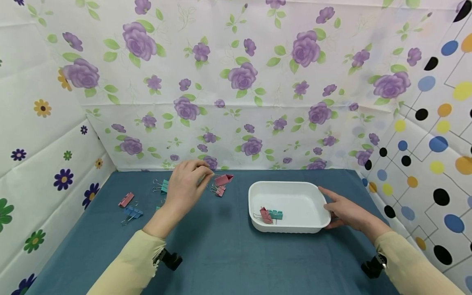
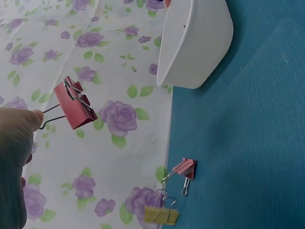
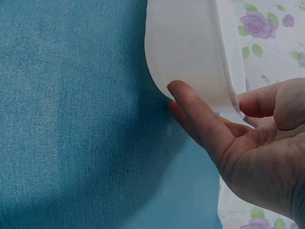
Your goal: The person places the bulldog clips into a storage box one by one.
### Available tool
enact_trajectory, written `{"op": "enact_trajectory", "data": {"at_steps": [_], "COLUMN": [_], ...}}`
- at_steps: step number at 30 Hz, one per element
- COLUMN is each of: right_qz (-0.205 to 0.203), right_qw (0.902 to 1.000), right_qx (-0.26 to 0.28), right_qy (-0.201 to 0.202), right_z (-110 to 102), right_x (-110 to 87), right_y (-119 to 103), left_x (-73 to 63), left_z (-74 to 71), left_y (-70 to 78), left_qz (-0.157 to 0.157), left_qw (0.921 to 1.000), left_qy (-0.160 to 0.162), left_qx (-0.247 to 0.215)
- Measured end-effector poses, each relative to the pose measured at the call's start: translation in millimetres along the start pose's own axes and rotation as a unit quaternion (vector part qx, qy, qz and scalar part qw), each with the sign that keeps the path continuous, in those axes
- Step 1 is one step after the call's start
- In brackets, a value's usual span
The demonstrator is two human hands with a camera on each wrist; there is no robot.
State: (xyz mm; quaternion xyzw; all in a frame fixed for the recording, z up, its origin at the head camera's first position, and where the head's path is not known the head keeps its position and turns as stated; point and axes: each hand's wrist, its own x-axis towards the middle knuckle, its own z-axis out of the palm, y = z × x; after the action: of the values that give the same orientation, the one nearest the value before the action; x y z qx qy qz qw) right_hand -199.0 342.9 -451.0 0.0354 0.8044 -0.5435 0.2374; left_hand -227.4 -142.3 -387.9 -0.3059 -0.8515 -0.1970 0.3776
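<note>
- Blue clip [image 1: 133, 212] left, teal clip [image 1: 164, 187] farther
- White tray [image 1: 302, 200] right
- Left hand [image 1: 185, 182] raised, pinching pink clip [image 1: 223, 180] by handle
- Right hand [image 1: 347, 211] spread against tray's right side

left hand [image 1: 185, 185] blocks part of a teal binder clip [image 1: 164, 187] in the head view, both wrist cams chop off the white tray [image 2: 207, 45]

The bare left hand [image 1: 184, 184] is hovering, its thumb [image 2: 36, 119] pinching against partly hidden fingers that are apparently curling. The bare right hand [image 1: 346, 211] is gripping, digits spread.
</note>
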Motion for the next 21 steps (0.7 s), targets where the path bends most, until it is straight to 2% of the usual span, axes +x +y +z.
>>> {"op": "enact_trajectory", "data": {"at_steps": [10,21], "right_qz": [0.002,0.0], "right_qw": [1.0,1.0], "right_qx": [0.0,0.004], "right_qy": [-0.001,-0.001], "right_z": [0,-1], "right_x": [2.2,2.5], "right_y": [2,3], "left_x": [9.5,15.6], "left_z": [8.6,15.9], "left_y": [8.6,17.9], "left_qz": [0.015,0.025], "left_qw": [0.9996,0.9992], "left_qy": [0.021,0.011], "left_qx": [-0.014,-0.03]}}
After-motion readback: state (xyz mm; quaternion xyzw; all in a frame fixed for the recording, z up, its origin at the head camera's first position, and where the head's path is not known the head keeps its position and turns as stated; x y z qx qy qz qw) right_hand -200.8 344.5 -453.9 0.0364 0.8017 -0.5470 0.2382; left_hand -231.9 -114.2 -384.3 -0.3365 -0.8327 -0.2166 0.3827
